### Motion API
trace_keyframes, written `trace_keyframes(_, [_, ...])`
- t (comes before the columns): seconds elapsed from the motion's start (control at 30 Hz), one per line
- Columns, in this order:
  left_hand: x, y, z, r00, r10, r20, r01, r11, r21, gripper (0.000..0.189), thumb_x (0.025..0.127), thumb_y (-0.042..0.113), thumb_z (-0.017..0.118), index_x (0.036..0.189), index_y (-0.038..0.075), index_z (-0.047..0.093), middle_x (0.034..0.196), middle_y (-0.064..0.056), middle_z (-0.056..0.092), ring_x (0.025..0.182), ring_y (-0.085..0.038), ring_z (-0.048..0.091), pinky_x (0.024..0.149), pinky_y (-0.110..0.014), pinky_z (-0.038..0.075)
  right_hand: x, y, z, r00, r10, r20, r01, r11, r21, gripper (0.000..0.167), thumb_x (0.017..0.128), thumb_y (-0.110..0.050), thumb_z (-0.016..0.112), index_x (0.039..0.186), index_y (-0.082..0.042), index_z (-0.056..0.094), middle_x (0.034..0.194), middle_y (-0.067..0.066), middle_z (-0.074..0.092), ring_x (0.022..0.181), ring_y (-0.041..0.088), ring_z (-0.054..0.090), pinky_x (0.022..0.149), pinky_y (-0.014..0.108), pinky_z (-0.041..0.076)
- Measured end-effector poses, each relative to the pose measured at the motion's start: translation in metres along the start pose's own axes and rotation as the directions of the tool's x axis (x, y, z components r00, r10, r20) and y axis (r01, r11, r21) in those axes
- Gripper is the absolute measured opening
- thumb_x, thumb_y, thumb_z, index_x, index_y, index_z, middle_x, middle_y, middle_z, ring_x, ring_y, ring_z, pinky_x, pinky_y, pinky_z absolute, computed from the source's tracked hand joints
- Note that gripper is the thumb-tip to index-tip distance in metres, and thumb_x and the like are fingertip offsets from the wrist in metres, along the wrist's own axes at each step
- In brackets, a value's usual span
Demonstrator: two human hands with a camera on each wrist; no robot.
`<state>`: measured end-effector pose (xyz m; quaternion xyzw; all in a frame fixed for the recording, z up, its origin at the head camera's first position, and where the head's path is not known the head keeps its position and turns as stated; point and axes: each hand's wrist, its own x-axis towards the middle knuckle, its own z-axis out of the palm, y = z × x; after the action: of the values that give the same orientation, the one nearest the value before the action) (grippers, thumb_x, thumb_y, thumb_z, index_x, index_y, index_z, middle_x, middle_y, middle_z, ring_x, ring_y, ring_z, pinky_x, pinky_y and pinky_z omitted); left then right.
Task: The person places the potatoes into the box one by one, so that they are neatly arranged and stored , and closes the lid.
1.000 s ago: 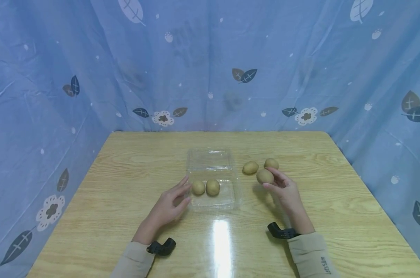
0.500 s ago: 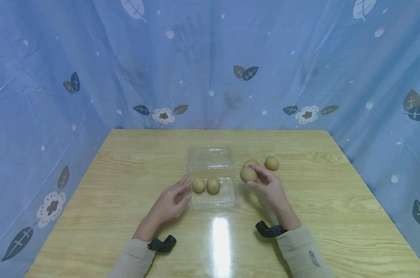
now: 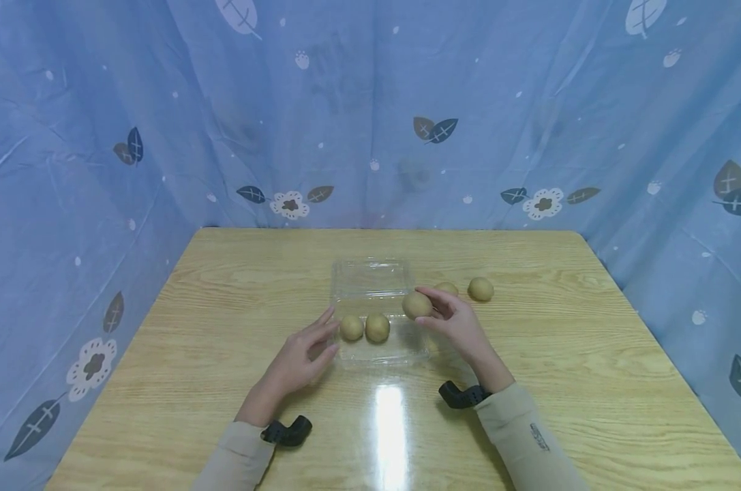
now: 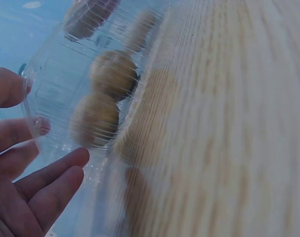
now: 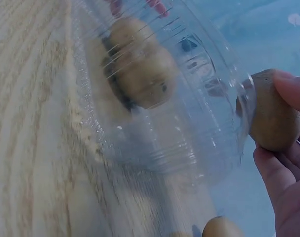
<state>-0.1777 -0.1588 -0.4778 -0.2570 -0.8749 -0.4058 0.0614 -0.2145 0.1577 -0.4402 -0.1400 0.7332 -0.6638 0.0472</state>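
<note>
Between the thumb and fingers of my right hand (image 3: 462, 331) is a potato (image 3: 416, 305), held above the right side of a clear plastic clamshell container (image 3: 401, 346). In the right wrist view that held potato (image 5: 273, 111) is level with the container's upper rim. Two potatoes, one left (image 3: 351, 328) and one beside it (image 3: 377, 328), lie in the container's near half. Fairly straight fingers of my left hand (image 3: 296, 358) touch the container's left edge; the left wrist view shows fingertips (image 4: 41, 126) against the clear wall.
Two more potatoes are on the wooden table (image 3: 560, 354) right of the container: one (image 3: 480, 289) fully visible, one (image 3: 446, 288) partly behind my right hand. The container's lid (image 3: 372, 276) lies opened toward the back. A blue patterned curtain (image 3: 370, 102) surrounds the table.
My right hand has carried its potato leftward from beside the loose potatoes to over the container's right side. My left hand has stayed at the left edge.
</note>
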Motion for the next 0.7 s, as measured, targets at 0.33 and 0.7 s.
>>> trace_keyframes(0.33, [0.000,0.000,-0.001,1.000,0.016,0.003,-0.016,1.000,-0.008,0.045,0.096,0.027,0.055,0.135,0.005,0.052,0.154,-0.007,0.031,0.118,-0.024,0.058,0.096,-0.030,0.052,0.015,-0.003,-0.004,0.985,-0.031,0.169,0.052,0.991,-0.120,0.058,0.082,-0.007,0.072,0.135,-0.001,0.049,0.141,0.016,0.048,0.131,0.030,0.045,0.106,0.025,0.043])
trace_keyframes(0.7, [0.000,0.000,-0.001,0.999,0.035,-0.011,-0.035,0.999,0.025,0.044,0.095,0.026,0.056,0.134,0.005,0.053,0.152,-0.009,0.033,0.115,-0.024,0.060,0.098,-0.034,0.051,0.035,-0.010,-0.013,0.911,-0.036,0.411,0.159,0.950,-0.270,0.054,0.079,0.004,0.069,0.131,0.000,0.054,0.136,0.016,0.054,0.130,0.029,0.046,0.109,0.028,0.041])
